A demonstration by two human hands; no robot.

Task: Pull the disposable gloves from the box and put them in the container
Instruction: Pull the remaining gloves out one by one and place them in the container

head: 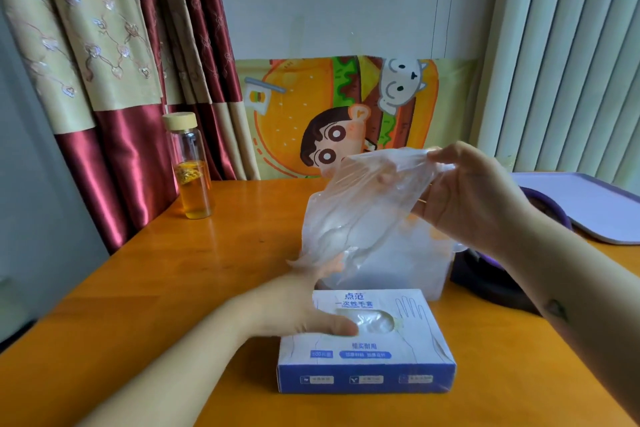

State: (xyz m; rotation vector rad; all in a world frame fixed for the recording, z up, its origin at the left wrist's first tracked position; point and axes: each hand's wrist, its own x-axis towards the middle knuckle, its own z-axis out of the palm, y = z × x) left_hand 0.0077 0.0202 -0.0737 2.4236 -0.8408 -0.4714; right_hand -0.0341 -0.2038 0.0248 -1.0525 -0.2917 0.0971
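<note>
Box (367, 354) blue/white w/ glove outline; glove (363, 211) clear; table (173, 288) orange; curtain (114, 45) maroon+beige, floral; tray (588, 204) lilac.

— How does the box (367, 347) lie?
— Flat, blue and white, with clear film showing in its oval top opening.
— And the glove (363, 211)?
— Clear and crumpled, stretched in the air above the box's far edge. The translucent container (415, 274) stands just behind the box.

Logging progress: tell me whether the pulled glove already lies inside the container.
No, the right hand holds the glove up in the air.
</note>
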